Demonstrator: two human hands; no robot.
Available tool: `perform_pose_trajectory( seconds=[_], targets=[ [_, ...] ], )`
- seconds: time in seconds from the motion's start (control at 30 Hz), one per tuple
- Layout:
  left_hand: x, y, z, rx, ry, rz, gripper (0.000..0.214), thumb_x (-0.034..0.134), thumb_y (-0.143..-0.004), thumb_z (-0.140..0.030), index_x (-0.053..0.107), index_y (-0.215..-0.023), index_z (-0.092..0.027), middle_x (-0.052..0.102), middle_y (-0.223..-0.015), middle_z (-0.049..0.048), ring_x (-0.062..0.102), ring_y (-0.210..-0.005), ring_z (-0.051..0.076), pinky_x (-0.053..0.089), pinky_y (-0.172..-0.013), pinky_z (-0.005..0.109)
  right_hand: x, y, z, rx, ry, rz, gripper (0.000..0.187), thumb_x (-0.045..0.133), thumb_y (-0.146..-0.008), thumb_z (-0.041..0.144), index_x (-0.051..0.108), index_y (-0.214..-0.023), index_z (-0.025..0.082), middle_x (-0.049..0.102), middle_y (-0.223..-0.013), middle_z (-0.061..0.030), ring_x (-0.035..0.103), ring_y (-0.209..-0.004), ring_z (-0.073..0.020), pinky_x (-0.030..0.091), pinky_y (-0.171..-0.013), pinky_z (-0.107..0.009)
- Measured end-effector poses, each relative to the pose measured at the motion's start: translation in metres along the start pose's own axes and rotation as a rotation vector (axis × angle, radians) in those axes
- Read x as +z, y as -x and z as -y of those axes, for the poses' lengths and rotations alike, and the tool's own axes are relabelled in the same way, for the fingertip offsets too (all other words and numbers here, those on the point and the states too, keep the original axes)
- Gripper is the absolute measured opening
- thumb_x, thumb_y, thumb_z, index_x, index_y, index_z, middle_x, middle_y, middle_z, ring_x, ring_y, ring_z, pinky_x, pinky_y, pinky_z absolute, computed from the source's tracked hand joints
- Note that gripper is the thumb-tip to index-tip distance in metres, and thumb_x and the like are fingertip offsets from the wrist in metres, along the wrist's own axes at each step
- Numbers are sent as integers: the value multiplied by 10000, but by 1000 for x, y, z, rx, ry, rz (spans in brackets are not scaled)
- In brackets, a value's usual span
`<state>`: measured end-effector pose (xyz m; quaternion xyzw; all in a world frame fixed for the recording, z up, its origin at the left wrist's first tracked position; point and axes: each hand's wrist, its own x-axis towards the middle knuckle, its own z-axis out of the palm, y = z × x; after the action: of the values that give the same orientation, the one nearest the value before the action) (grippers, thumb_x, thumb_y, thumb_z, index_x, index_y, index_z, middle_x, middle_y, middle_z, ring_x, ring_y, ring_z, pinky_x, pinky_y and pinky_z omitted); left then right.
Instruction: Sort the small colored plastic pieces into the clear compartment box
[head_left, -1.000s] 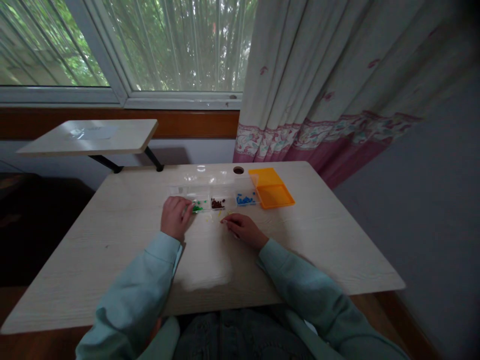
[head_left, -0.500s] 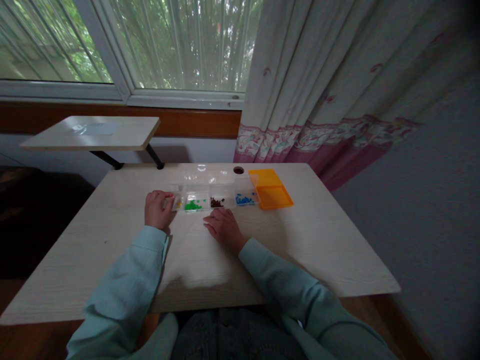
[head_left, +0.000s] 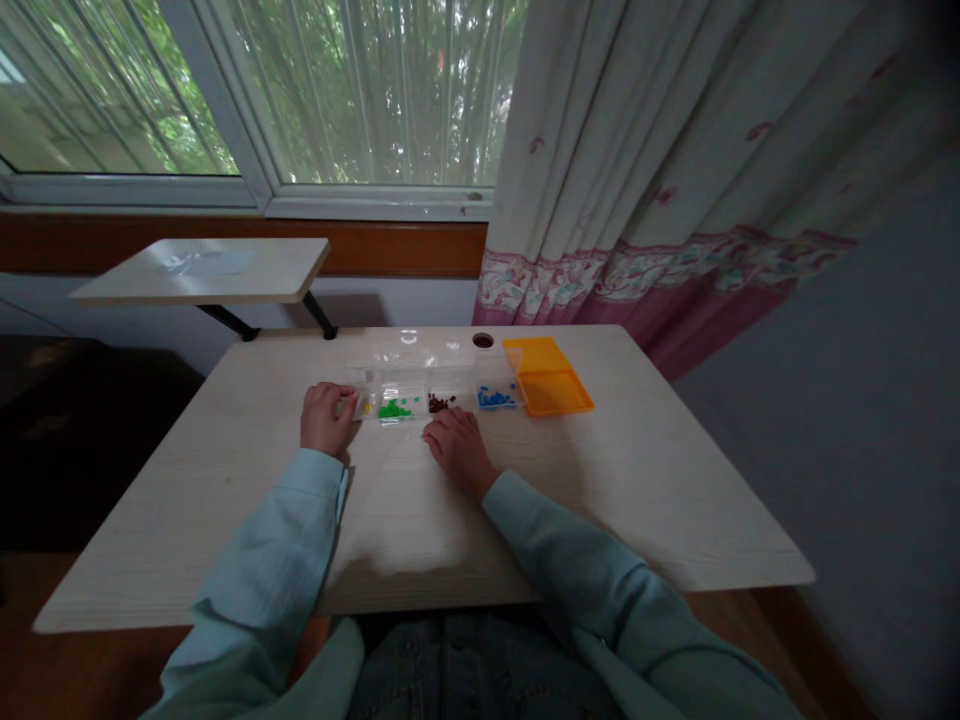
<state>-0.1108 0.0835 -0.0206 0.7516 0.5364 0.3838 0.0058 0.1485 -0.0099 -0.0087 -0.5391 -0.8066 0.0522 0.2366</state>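
A row of clear plastic boxes with lids raised stands across the middle of the table. The leftmost clear box (head_left: 365, 403) holds a few yellow bits, and my left hand (head_left: 328, 420) is closed at its left edge, fingers and thumb bent together. Green pieces (head_left: 395, 409) lie in the neighbouring box, brown pieces (head_left: 439, 402) in the third and blue pieces (head_left: 495, 397) in the right one. In front of the brown pieces rests my right hand (head_left: 461, 450), its fingers curled and drawn together; anything between the fingertips is too small to make out.
An open orange box (head_left: 553, 390) touches the right end of the row. Behind it is a round hole (head_left: 483, 341) in the tabletop (head_left: 637, 480). A raised shelf (head_left: 277, 268) stands at the back left on black legs. A curtain (head_left: 600, 200) hangs behind the right side.
The view has shifted slightly, moving everything a little to the right. My right hand's fingers are drawn closer together near the brown pieces. My left hand stays at the leftmost box.
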Motion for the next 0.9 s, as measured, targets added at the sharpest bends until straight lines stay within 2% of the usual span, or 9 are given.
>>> perform_pose_trajectory(
  seconds=[0.17,0.4,0.57,0.67,0.73,0.83,0.9],
  targets=[
    [-2,0,0,-4,-17,14,254,513,-890,-393,679,-876,-201,613,-874,76,533,-900,239,413,-860,391,0,6,-11,70,-145,-118,107,590,-893,251,685,-909,204,633,-992,-68,498,-1028,-216,328,-944,-363],
    [-1,0,1,54,4,11,296,479,-924,-368,726,-952,-208,624,-881,72,541,-887,223,412,-839,382,-13,9,-44,228,-233,-337,166,558,-895,281,696,-883,190,631,-914,-74,542,-950,-218,381,-931,-375],
    [-3,-1,-2,46,-27,-33,301,467,-933,-354,728,-946,-206,612,-862,70,532,-885,225,407,-835,385,-11,7,-54,221,-335,-412,190,552,-882,322,686,-839,194,632,-854,-70,558,-881,-220,438,-852,-371],
    [-2,1,-16,40,12,-90,283,474,-932,-343,720,-934,-203,600,-861,73,525,-879,223,413,-835,388,-8,7,-49,213,-450,-365,190,561,-878,333,682,-836,192,624,-838,-63,555,-791,-189,460,-731,-320],
    [1,4,-33,76,79,-84,261,481,-932,-325,713,-932,-205,595,-858,72,526,-865,215,423,-822,382,-7,7,-43,216,-525,-322,203,570,-877,347,681,-831,184,611,-826,-56,538,-716,-161,446,-646,-283],
    [9,13,-64,194,194,43,231,491,-934,-308,699,-980,-218,607,-881,67,541,-891,206,443,-811,366,-8,6,-34,180,-619,-278,259,583,-872,396,684,-803,168,582,-776,-40,505,-644,-135,418,-592,-262],
    [15,20,-84,308,244,142,246,490,-936,-301,664,-1092,-224,625,-944,74,542,-940,210,448,-839,371,-9,5,-30,148,-658,-261,288,587,-867,423,692,-800,163,561,-742,-30,498,-640,-134,408,-597,-262]
  ],
)
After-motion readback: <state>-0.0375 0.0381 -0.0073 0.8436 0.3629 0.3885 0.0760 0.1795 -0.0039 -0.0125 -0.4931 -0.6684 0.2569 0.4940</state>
